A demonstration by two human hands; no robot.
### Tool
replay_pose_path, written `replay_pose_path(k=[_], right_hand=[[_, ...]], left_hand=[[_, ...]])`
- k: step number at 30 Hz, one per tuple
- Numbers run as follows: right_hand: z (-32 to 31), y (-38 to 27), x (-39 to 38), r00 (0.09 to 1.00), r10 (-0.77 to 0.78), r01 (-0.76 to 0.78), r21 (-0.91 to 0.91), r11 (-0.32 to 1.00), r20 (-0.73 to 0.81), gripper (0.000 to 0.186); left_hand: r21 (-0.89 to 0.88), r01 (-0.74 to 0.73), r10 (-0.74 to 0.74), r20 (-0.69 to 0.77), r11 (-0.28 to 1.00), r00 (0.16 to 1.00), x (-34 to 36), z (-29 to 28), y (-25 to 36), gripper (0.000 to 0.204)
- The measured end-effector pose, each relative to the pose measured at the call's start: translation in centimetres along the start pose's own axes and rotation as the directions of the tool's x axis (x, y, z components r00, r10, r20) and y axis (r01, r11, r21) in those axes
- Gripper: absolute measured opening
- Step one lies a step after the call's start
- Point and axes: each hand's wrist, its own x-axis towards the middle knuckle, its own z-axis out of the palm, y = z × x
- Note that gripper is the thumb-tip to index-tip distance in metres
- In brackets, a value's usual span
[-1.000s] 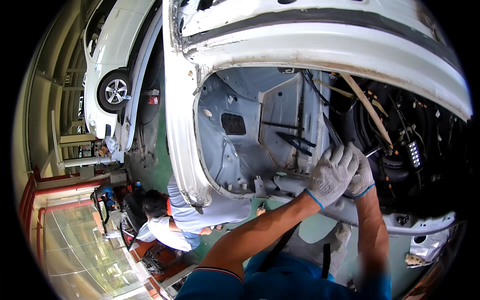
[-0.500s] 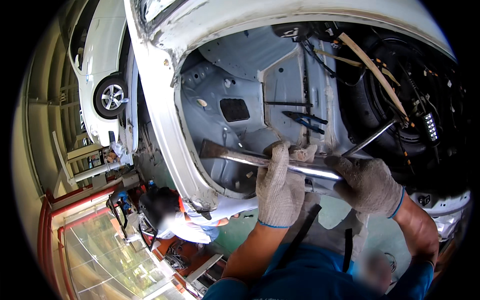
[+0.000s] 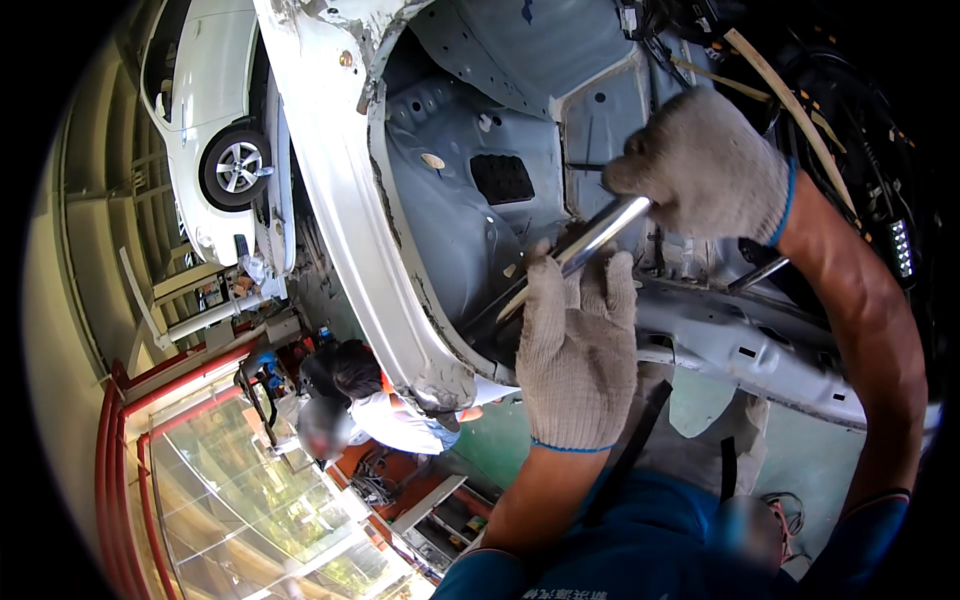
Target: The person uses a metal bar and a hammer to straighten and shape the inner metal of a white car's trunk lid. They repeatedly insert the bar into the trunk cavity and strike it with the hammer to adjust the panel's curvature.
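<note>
My gloved right hand (image 3: 705, 165) grips the upper end of a shiny steel pry bar (image 3: 605, 230), which runs diagonally down-left into the opening of a stripped white car body (image 3: 415, 330). My gloved left hand (image 3: 575, 365) holds the bar lower down, its fingers partly curled at it. The bar's lower end reaches the lower corner of the opening, near the inner edge, and its tip is hard to make out. The blue-grey inner panel (image 3: 465, 240) has holes and a dark rectangular patch. A second metal rod (image 3: 760, 273) lies to the right, behind my right forearm.
A co-worker (image 3: 400, 415) in a white top is bent beside the car body, below left. A white car (image 3: 205, 100) stands further left. Dark wiring and tan strips (image 3: 785, 90) fill the right side. A workbench with tools (image 3: 370, 470) is near the glazed partition.
The bar has tilted from nearly level to a steep diagonal. My right hand has risen up and left with its end, while my left hand stays lower on it.
</note>
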Motion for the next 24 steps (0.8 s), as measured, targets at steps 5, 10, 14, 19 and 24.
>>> replay_pose_path(k=[5, 10, 14, 19, 24], right_hand=[[2.6, 0.7, 3.7, 0.960, 0.277, -0.278, 0.051, 0.959, 0.027, 0.027], [7.2, 2.9, 1.7, 0.771, 0.633, -0.023, 0.997, -0.075, 0.066, 0.048], [10.9, -1.6, 4.5, 0.567, 0.752, 0.561, 0.509, -0.652, 0.337, 0.018], [10.6, -2.3, 8.0, 0.524, 0.739, 0.577, 0.462, -0.673, 0.422, 0.019], [8.9, -1.6, 9.2, 0.458, 0.781, 0.557, 0.548, -0.624, 0.424, 0.014]], left_hand=[[-0.119, -0.106, 0.100, -0.057, 0.987, 0.993, 2.6, 0.4, 0.4, 0.024], [-0.207, -0.068, 0.070, 0.003, 0.976, 0.998, 3.7, -0.2, 0.5, 0.031], [-0.138, -0.077, 0.058, -0.137, 0.988, 0.989, 3.8, -1.1, 0.3, 0.035], [0.386, 0.265, -0.206, -0.188, 0.883, 0.960, -4.5, 3.1, 1.7, 0.044], [0.747, -0.635, 0.640, 0.588, -0.196, 0.494, -3.3, 4.2, 14.0, 0.048]])
